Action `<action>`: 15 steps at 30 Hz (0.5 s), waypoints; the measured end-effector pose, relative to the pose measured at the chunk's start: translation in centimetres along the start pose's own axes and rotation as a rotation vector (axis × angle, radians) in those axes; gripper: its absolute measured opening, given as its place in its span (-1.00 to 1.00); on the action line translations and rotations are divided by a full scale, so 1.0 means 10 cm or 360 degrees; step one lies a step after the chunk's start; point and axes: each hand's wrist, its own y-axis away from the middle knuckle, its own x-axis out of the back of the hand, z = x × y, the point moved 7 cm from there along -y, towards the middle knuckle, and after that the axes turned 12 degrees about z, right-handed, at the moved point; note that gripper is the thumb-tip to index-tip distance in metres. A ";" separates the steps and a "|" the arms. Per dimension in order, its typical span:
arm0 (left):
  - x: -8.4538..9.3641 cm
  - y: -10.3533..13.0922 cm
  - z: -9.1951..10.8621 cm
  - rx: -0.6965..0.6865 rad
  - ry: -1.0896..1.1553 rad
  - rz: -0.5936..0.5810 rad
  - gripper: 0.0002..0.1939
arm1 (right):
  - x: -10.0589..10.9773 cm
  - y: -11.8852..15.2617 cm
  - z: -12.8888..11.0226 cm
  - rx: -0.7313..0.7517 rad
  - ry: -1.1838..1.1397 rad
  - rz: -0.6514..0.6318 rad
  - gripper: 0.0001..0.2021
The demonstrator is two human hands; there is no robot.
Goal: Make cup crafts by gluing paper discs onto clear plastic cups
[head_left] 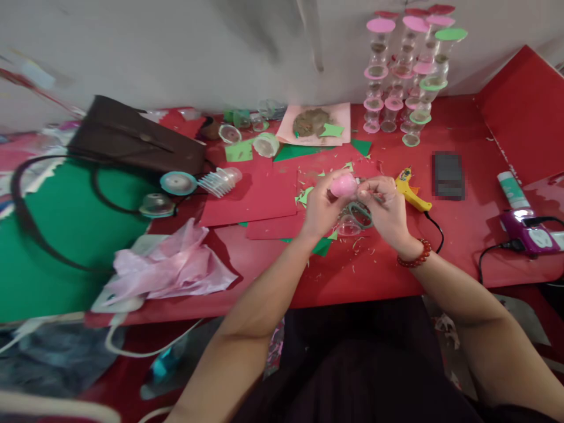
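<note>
A round pink piece [344,185], perhaps a plastic cup with a pink disc on its end, is gripped between the fingers and thumb of my left hand [325,202]. Close against its right side, the fingertips of my right hand [385,202] are pinched together; what they hold, if anything, I cannot make out. Just below both hands lie grey-green scissors [361,215] and a clear plastic cup [349,225]. A yellow glue gun [412,191] rests to the right of my right hand.
Stacked hourglass-like cups [374,88] with pink and green discs stand at the back. Red sheets [251,197] and scraps cover the middle. A brown bag [136,141] and pink plastic bag [163,264] lie left. A dark pixelated object [448,175] and purple power socket [533,235] are right.
</note>
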 end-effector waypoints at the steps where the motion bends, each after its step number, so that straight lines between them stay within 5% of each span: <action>1: 0.01 -0.01 -0.02 0.0023 0.0012 0.0018 -0.39 | -0.01 0.01 -0.06 0.0067 -0.0009 -0.0031 -0.81; 5: 0.05 -0.02 -0.06 0.0098 0.0037 0.0040 -0.40 | 0.01 -0.02 -0.09 0.0061 -0.0009 -0.0060 -0.55; 8: 0.06 -0.02 -0.04 0.0079 0.0063 0.0019 -0.41 | 0.04 -0.08 -0.01 0.0028 0.0088 -0.0044 -0.88; 15: -0.02 0.00 0.01 0.0012 0.0075 -0.0093 -0.42 | -0.04 -0.06 0.14 -0.0313 -0.0148 -0.0166 -0.81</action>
